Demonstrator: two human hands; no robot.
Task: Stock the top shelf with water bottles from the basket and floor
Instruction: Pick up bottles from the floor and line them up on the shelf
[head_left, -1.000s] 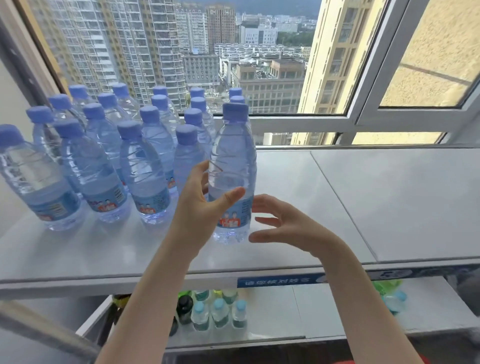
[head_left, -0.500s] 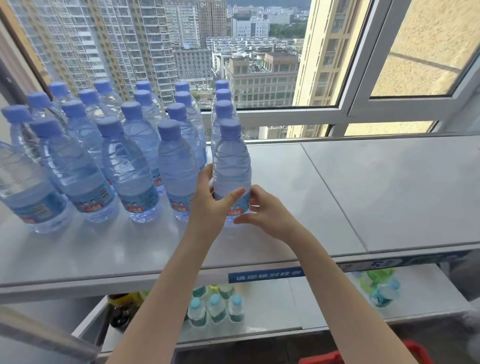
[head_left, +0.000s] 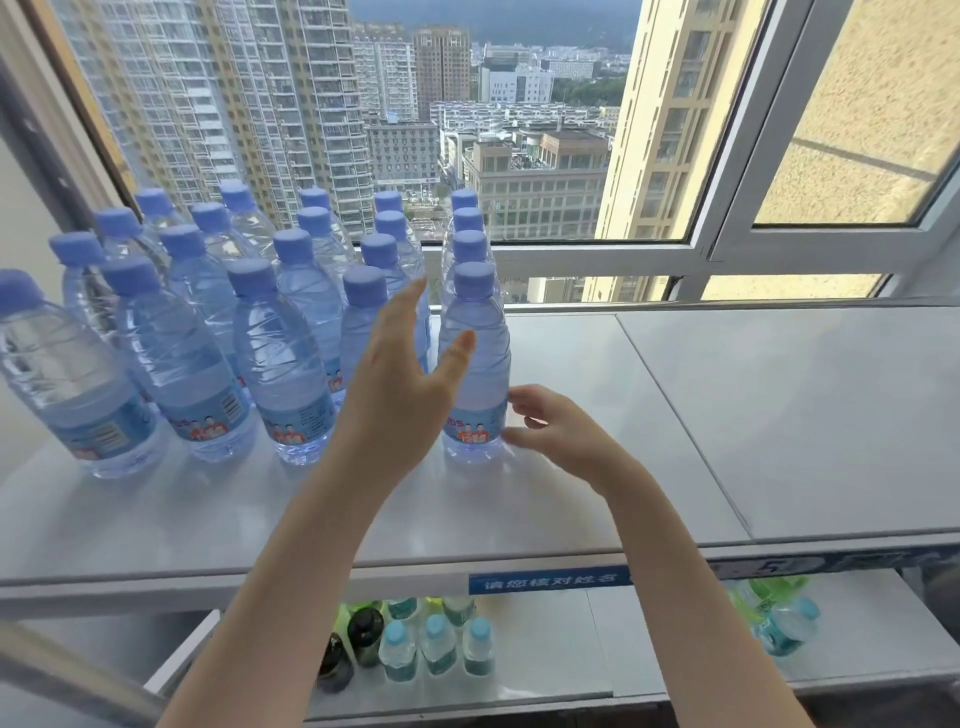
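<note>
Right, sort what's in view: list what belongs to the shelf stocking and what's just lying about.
Belongs to the job: top shelf; rows of water bottles standing on it; front right bottle; left hand and right hand beside it.

Just lying about: small teal bottles, dark bottles and green bottles on the lower shelf; blue label strip.

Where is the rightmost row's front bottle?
Head view: the front bottle stands upright on the top shelf, mid-frame, between the left hand and right hand.
</note>
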